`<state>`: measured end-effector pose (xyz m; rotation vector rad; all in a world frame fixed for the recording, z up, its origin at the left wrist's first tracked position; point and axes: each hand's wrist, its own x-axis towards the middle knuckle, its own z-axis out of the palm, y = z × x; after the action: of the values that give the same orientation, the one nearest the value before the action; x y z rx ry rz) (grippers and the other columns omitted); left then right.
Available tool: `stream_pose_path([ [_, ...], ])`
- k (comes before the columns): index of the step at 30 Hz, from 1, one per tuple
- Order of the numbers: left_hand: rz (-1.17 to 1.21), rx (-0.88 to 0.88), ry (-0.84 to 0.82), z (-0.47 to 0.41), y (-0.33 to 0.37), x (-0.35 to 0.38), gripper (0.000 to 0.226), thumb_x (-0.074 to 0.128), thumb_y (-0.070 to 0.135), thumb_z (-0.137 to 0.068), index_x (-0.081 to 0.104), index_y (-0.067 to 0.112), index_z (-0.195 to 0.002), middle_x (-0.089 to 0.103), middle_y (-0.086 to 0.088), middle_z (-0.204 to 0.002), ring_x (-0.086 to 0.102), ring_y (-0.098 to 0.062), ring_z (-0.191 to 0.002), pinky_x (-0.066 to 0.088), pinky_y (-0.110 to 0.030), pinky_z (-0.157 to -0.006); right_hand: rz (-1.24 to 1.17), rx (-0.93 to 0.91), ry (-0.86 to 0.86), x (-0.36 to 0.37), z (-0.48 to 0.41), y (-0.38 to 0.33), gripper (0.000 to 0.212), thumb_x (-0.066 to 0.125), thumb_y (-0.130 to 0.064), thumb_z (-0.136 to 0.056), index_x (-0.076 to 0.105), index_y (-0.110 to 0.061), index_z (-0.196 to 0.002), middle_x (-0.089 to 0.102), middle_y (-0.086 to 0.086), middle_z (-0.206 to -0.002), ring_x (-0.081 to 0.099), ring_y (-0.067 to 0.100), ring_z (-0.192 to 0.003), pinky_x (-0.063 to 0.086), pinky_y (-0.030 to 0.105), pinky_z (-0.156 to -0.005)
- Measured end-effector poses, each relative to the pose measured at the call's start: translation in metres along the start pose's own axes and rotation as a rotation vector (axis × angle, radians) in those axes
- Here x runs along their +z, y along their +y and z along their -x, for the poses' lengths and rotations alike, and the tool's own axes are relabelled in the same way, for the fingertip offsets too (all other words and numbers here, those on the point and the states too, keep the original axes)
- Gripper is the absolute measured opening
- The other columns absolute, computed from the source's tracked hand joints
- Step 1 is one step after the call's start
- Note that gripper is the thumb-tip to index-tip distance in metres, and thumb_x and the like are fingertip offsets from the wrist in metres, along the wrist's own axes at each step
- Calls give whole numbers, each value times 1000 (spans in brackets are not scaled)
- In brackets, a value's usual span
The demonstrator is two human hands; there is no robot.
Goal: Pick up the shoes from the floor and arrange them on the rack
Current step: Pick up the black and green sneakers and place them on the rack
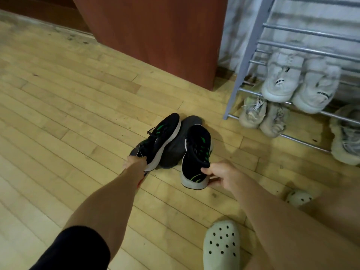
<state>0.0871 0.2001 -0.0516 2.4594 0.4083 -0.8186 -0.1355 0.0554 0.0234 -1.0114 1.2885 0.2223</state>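
The left hand [134, 162] grips the heel of one black sneaker [162, 138], which is tipped on its side with its white sole turned rightward. The right hand [220, 175] pinches the heel collar of the other black sneaker [196, 154], thumb on top and fingers under the sole; this shoe sits upright, toe pointing away. Both are low at the wooden floor [68, 106], and I cannot tell whether they are lifted off it. A dark grey shape [175, 149] lies between them. The rack [251, 55] stands beyond and to the right, well apart from the hands, holding white sneakers [280, 78] above and beige sneakers [253, 114] below. A pale clog [222, 244] sits nearest the camera.
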Motion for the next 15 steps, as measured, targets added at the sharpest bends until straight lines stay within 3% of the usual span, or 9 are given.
stream_pose_path([
  [4, 206, -32, -184, 10, 0, 0, 28, 65, 14, -86, 57, -3, -107, 64, -18, -98, 64, -34, -94, 57, -43, -71, 9, 22, 44, -8, 2, 7, 42, 69, 4, -82, 57, 8, -122, 61, 23, -121, 62, 40, -108, 57, 49, -84],
  [8, 261, -136, -439, 26, 2, -11, 22, 67, 17, -84, 58, 4, -98, 63, -12, -93, 62, -23, -78, 51, -32, -57, 14, 28, 95, -8, 6, 10, 37, 69, 5, -82, 59, 8, -117, 63, 23, -119, 62, 39, -109, 55, 50, -88],
  [11, 187, -114, -507, 41, 3, -16, 14, 66, 13, -84, 58, 4, -93, 62, -10, -85, 60, -21, -69, 50, -31, -53, 30, -4, 163, -5, 12, 12, 28, 71, 4, -80, 62, 4, -107, 66, 22, -113, 63, 37, -103, 56, 44, -82],
  [15, 317, -43, -466, 68, 3, -7, 25, 68, -5, -79, 59, 0, -101, 62, -13, -83, 61, -21, -69, 51, -33, -53, 165, -70, 245, -8, 31, 12, 33, 73, -6, -81, 63, 2, -111, 67, 18, -114, 64, 33, -103, 56, 43, -88],
])
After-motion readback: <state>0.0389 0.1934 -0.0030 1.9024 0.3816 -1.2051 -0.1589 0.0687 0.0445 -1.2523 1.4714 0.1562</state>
